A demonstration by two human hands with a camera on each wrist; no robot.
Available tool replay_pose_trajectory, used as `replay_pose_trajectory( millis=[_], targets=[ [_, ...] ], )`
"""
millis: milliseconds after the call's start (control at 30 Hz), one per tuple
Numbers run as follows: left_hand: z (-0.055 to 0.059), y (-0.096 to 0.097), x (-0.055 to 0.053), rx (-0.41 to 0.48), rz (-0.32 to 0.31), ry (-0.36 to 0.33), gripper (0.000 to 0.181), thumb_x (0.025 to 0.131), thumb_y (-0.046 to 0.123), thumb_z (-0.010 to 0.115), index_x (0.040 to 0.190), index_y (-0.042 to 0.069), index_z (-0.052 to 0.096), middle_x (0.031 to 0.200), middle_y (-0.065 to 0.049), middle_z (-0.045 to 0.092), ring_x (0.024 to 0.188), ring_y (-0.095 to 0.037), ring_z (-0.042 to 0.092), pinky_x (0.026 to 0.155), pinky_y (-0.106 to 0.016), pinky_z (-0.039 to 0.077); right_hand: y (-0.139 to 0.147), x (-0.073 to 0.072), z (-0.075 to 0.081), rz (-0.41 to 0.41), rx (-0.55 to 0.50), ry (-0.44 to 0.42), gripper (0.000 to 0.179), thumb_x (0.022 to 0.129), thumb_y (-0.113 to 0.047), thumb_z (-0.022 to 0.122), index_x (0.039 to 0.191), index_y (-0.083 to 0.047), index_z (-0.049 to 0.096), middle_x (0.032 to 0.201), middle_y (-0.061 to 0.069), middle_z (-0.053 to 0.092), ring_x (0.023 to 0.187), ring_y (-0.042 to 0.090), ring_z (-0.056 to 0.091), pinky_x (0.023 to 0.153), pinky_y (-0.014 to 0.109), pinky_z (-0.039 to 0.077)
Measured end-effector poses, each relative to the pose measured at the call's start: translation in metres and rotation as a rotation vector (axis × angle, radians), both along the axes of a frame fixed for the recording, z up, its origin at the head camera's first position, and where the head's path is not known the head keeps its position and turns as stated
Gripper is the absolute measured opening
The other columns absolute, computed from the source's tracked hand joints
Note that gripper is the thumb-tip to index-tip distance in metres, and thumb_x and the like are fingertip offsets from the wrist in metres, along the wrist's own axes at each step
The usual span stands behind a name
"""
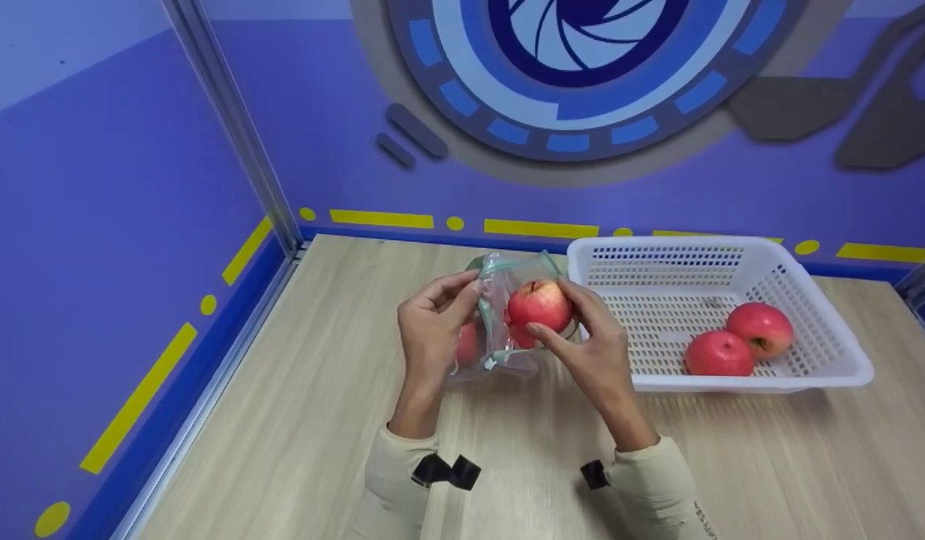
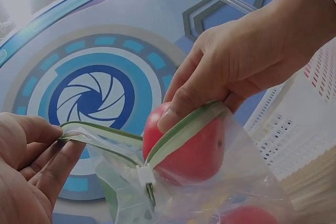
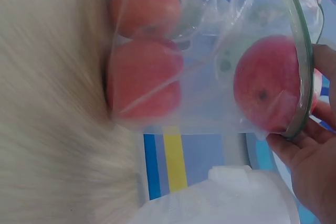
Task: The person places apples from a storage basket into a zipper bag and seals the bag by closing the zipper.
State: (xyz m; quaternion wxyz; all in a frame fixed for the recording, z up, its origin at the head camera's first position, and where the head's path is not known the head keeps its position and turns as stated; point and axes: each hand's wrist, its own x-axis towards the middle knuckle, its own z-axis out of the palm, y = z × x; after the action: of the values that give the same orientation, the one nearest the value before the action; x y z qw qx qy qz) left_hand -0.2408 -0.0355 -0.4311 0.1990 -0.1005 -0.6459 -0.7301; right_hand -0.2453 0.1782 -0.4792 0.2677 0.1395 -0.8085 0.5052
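A clear zip bag (image 1: pixel 497 300) with a green-edged mouth and a white slider (image 2: pixel 146 176) stands on the table between the hands. The left hand (image 1: pixel 433 322) pinches the bag's rim on its left side. In the right hand (image 1: pixel 599 351), thumb and fingers grip a red apple (image 1: pixel 539 306) at the bag's mouth. The right wrist view shows most of this apple (image 3: pixel 265 85) behind the clear film, inside the rim. Lower in the bag, two more apples, an upper one (image 3: pixel 144 6) and a red one (image 3: pixel 144 80) beside it, rest at the bottom.
A white perforated plastic basket (image 1: pixel 845 352) stands right of the bag, close to the right hand. Two red apples, one (image 1: pixel 761 330) behind the other (image 1: pixel 719 354), lie in its right part. Blue panels (image 1: pixel 229 135) border the wooden table (image 1: pixel 304 405) at back and left.
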Motion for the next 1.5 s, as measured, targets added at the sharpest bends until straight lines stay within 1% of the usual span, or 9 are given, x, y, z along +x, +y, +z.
replay_pose_trajectory(
  millis=[167, 300, 400, 533, 600, 767, 967, 1167, 1500],
  targets=[
    [0.0, -0.002, 0.0, 0.025, 0.011, -0.002, 0.019, 0.1, 0.008, 0.076, 0.118, 0.001, 0.079, 0.104, -0.01, 0.078, 0.092, -0.027, 0.076, 0.082, -0.039, 0.065, -0.004, 0.001, -0.003, -0.039, 0.085, -0.016, 0.079, 0.084, -0.021, 0.092, 0.152, -0.003, 0.056, 0.149, 0.014, 0.06, 0.134, 0.031, 0.06, 0.107, 0.044, 0.052],
    [0.0, -0.004, 0.0, 0.067, 0.027, -0.014, 0.02, 0.101, 0.009, 0.075, 0.118, 0.001, 0.079, 0.106, -0.011, 0.078, 0.092, -0.028, 0.075, 0.082, -0.037, 0.065, -0.004, 0.002, -0.005, -0.043, 0.101, -0.046, 0.076, 0.087, -0.02, 0.09, 0.154, -0.005, 0.055, 0.151, 0.014, 0.059, 0.137, 0.034, 0.059, 0.108, 0.05, 0.051],
    [0.002, -0.004, 0.0, 0.095, 0.047, -0.026, 0.02, 0.1, 0.01, 0.075, 0.118, 0.001, 0.079, 0.107, -0.012, 0.078, 0.092, -0.028, 0.075, 0.082, -0.037, 0.065, -0.001, 0.0, -0.005, -0.044, 0.075, 0.024, 0.065, 0.089, -0.008, 0.088, 0.149, -0.004, 0.061, 0.146, 0.015, 0.063, 0.133, 0.034, 0.062, 0.109, 0.041, 0.051],
    [0.004, -0.006, 0.0, 0.105, 0.081, -0.029, 0.021, 0.101, 0.011, 0.076, 0.119, 0.001, 0.079, 0.106, -0.012, 0.078, 0.092, -0.028, 0.075, 0.081, -0.036, 0.065, 0.005, -0.005, -0.005, -0.065, 0.025, 0.18, 0.052, 0.088, 0.008, 0.082, 0.138, 0.0, 0.069, 0.139, 0.015, 0.068, 0.126, 0.034, 0.066, 0.105, 0.023, 0.049],
    [0.004, -0.007, 0.0, 0.105, 0.094, -0.025, 0.021, 0.101, 0.011, 0.075, 0.119, 0.001, 0.079, 0.107, -0.011, 0.078, 0.092, -0.028, 0.075, 0.082, -0.036, 0.065, 0.008, -0.006, -0.005, -0.084, 0.009, 0.201, 0.049, 0.089, 0.01, 0.08, 0.136, 0.001, 0.07, 0.139, 0.015, 0.068, 0.126, 0.034, 0.066, 0.104, 0.022, 0.05],
    [0.006, -0.011, 0.0, 0.117, 0.118, -0.025, 0.021, 0.101, 0.011, 0.075, 0.119, 0.001, 0.079, 0.106, -0.012, 0.077, 0.092, -0.029, 0.074, 0.082, -0.036, 0.065, 0.016, -0.006, -0.002, -0.083, 0.001, 0.09, 0.045, 0.092, 0.004, 0.08, 0.136, 0.002, 0.068, 0.133, 0.015, 0.07, 0.113, 0.033, 0.072, 0.094, 0.032, 0.059],
    [0.007, -0.013, -0.001, 0.136, 0.138, -0.037, 0.022, 0.101, 0.013, 0.075, 0.12, 0.002, 0.079, 0.108, -0.012, 0.077, 0.095, -0.028, 0.074, 0.084, -0.035, 0.064, 0.022, -0.001, 0.005, -0.088, 0.101, -0.027, 0.02, 0.096, -0.006, 0.08, 0.115, 0.0, 0.078, 0.1, 0.009, 0.077, 0.085, 0.022, 0.073, 0.076, 0.017, 0.058],
    [0.007, -0.013, -0.002, 0.138, 0.128, -0.041, 0.022, 0.101, 0.013, 0.076, 0.119, 0.003, 0.079, 0.109, -0.011, 0.077, 0.096, -0.029, 0.074, 0.084, -0.037, 0.064, 0.022, 0.005, 0.01, -0.089, 0.085, -0.093, 0.014, 0.097, -0.005, 0.078, 0.11, 0.0, 0.08, 0.09, 0.007, 0.075, 0.076, 0.02, 0.066, 0.064, 0.014, 0.057],
    [0.013, -0.018, 0.004, 0.151, 0.158, 0.004, 0.021, 0.099, 0.008, 0.077, 0.118, -0.001, 0.079, 0.105, -0.013, 0.078, 0.089, -0.026, 0.075, 0.081, -0.038, 0.065, 0.03, -0.023, 0.054, -0.092, 0.185, 0.171, 0.005, 0.098, 0.001, 0.074, 0.098, 0.004, 0.079, 0.078, 0.009, 0.074, 0.059, 0.018, 0.068, 0.055, 0.007, 0.049]
  ],
)
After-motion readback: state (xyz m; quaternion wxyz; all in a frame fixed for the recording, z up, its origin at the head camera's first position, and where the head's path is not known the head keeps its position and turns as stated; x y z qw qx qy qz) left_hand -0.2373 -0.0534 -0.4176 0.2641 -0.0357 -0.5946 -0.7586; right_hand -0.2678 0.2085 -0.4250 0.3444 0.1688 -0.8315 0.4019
